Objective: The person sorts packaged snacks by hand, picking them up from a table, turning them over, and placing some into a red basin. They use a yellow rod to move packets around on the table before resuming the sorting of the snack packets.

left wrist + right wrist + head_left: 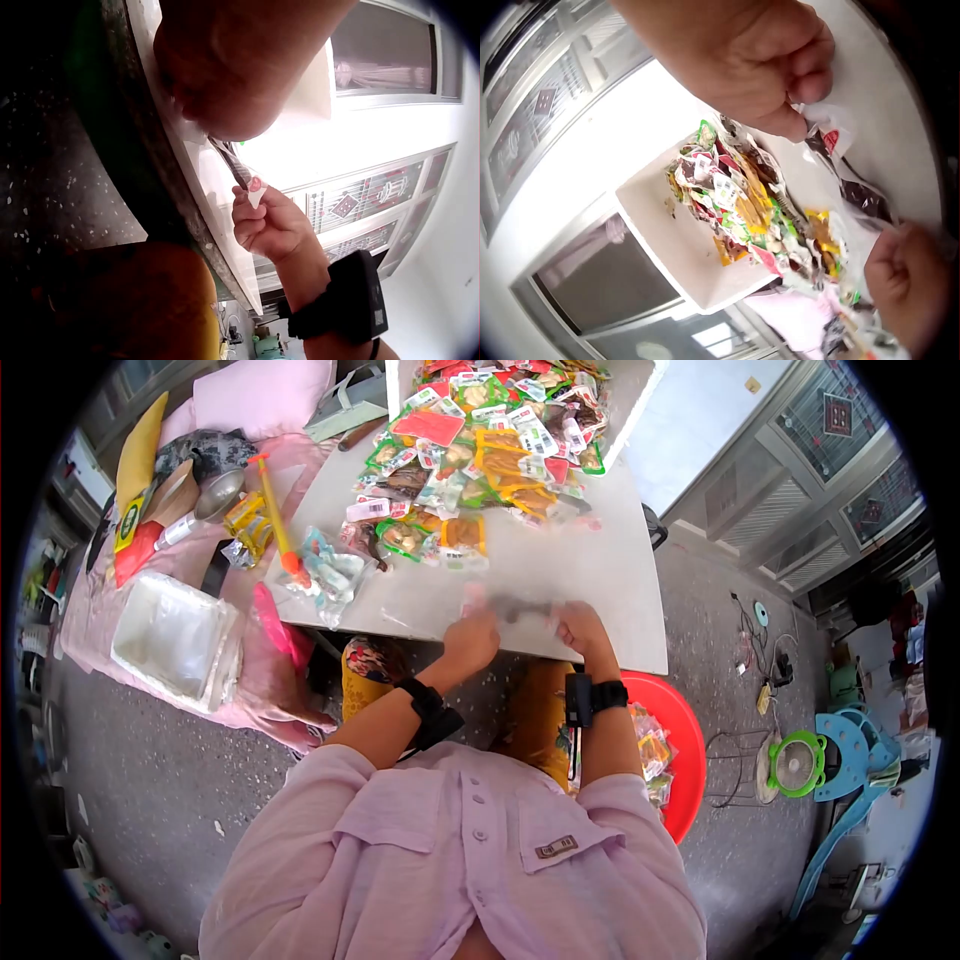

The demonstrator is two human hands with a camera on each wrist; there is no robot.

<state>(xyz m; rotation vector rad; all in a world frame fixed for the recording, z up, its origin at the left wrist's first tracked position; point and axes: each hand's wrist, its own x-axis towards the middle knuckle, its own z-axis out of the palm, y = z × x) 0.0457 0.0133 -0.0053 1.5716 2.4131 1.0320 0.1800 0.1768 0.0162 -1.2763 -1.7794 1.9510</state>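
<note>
A clear packet with dark contents (522, 610) is stretched between the two hands, blurred in the head view. The left hand (472, 642) pinches one end and the right hand (582, 630) the other, just over the table's near edge. In the right wrist view the dark packet (864, 199) runs from the right hand (765, 64) at the top to the left hand (909, 281) at the lower right. The left wrist view shows the right hand (271, 229) gripping a white, red-marked corner, with the left hand (225, 71) close to the lens.
Many coloured packets (480, 445) spill from a white box (640, 400) onto the table (400, 600). More packets lie in a red basin (690, 760) at the lower right. On the pink cloth to the left are a white tray (175, 630), a ladle (220, 495) and bottles.
</note>
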